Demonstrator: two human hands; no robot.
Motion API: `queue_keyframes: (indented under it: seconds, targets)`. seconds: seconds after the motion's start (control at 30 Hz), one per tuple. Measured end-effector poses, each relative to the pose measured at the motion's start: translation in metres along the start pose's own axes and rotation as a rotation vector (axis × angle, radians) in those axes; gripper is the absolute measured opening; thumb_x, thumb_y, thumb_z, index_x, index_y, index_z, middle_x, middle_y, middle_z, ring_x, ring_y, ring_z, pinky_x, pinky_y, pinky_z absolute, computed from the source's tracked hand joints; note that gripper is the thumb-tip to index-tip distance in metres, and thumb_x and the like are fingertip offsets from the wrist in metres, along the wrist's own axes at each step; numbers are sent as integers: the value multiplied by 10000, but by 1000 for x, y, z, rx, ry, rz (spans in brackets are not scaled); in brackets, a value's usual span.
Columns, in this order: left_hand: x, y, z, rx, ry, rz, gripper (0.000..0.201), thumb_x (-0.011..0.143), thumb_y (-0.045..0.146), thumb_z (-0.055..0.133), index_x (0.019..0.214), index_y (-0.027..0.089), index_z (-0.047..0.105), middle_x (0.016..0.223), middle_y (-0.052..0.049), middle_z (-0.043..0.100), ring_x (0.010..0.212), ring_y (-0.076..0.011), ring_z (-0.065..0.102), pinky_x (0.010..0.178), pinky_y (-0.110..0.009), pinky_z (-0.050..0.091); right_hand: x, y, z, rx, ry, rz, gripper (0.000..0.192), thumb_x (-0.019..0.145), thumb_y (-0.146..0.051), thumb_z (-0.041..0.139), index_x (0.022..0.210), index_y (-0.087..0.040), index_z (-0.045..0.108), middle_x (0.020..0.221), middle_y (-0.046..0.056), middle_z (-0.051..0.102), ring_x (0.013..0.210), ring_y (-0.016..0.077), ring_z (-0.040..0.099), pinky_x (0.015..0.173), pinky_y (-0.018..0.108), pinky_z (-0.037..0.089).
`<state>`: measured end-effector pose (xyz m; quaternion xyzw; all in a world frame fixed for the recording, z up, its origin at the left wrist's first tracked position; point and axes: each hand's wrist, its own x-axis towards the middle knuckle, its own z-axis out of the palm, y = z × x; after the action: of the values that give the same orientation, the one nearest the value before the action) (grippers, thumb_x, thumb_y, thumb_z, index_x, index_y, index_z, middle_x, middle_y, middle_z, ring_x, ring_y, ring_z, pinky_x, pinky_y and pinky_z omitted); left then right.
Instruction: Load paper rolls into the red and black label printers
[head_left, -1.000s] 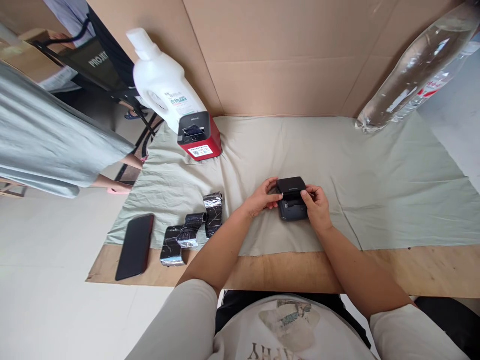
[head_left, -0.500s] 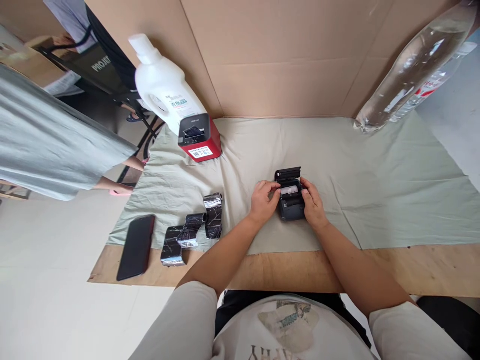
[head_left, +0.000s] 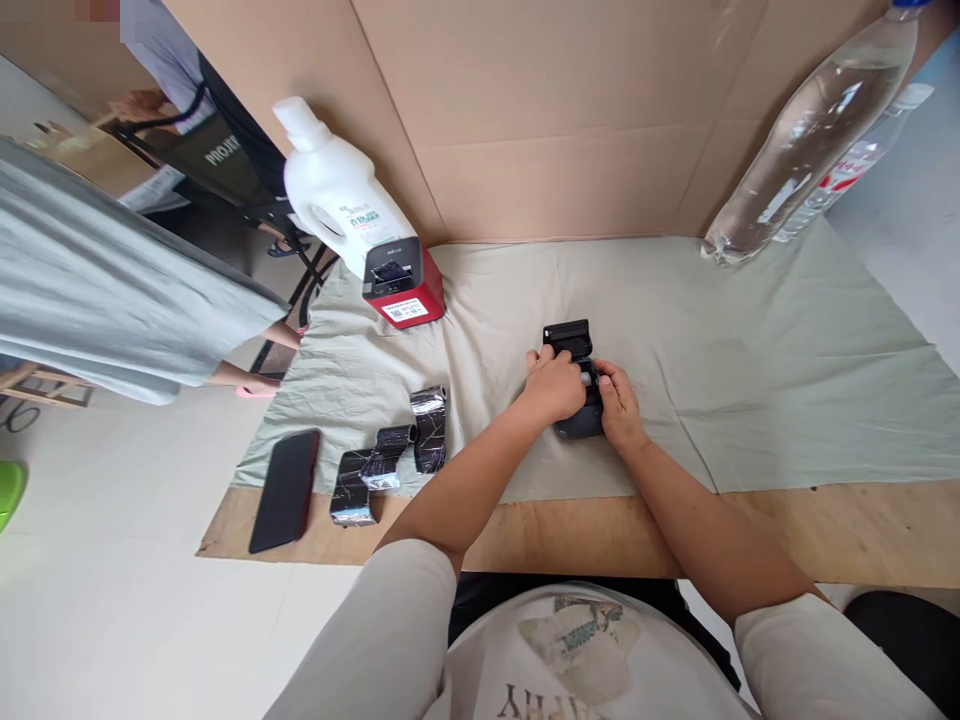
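Observation:
A small black printer (head_left: 574, 345) sits on the pale green cloth (head_left: 750, 360) with its lid tipped open toward the back. My left hand (head_left: 555, 385) lies over the open compartment with its fingers curled into it, hiding what is inside. My right hand (head_left: 615, 405) grips the printer's right side and front. A small white bit shows between my two hands at the compartment.
A red and black printer (head_left: 403, 285) and a white detergent bottle (head_left: 334, 205) stand at the back left. Black marbled strips (head_left: 390, 455) and a dark phone (head_left: 285, 490) lie front left. Clear bottles (head_left: 810, 140) lean against the cardboard wall. Another person in grey (head_left: 112, 300) stands at left.
The black printer's lid went from shut to tipped open. My left hand then moved over the open compartment, covering the white roll seen inside. The view shifted slightly.

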<state>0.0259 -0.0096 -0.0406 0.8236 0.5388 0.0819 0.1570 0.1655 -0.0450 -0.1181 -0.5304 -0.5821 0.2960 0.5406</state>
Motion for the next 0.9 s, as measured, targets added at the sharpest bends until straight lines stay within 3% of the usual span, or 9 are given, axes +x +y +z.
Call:
queue_keyframes:
  seconds: [0.2,0.43,0.6,0.77,0.83,0.9]
  targets:
    - [6,6,-4,-21,-23,-11,182,859,260,563,900,151,703,1025,-178,645,1075,-355,463,959,-515,298,0,-3,0,-5,2,-15,517,966,-619,386,1194,-221,625,1240,121,656,1191,261,575,1086,529,416]
    - [1,10,-9,-108,-13,71,160,837,150,529,938,169,652,895,-156,690,1061,-351,491,991,-529,276,0,-3,1,-3,11,-26,496,965,-613,393,1179,-230,626,1206,109,662,1158,257,582,1067,518,429]
    - [-2,8,-10,-164,92,79,169,786,95,573,922,179,625,961,-117,695,1062,-310,531,1013,-503,313,0,-2,1,8,26,-31,488,963,-609,402,1173,-229,625,1193,110,659,1147,260,589,1056,516,440]
    - [-18,4,-14,-550,309,-2,182,810,127,595,982,183,615,1061,-84,676,1002,-210,602,925,-340,458,0,-2,0,5,12,-17,502,961,-612,407,1182,-216,621,1206,119,651,1160,258,584,1066,519,429]
    - [-34,-6,-20,-705,323,-46,179,812,178,620,991,187,616,1036,-62,681,959,-181,625,897,-303,482,-1,-2,0,8,9,-2,508,961,-616,406,1186,-214,620,1205,119,652,1163,259,582,1068,523,423]
    - [-54,-24,-30,-744,259,-90,183,800,219,638,980,190,627,997,-42,693,925,-171,639,880,-287,491,-1,-2,0,14,11,17,522,961,-619,402,1191,-205,620,1207,125,652,1164,261,582,1066,526,421]
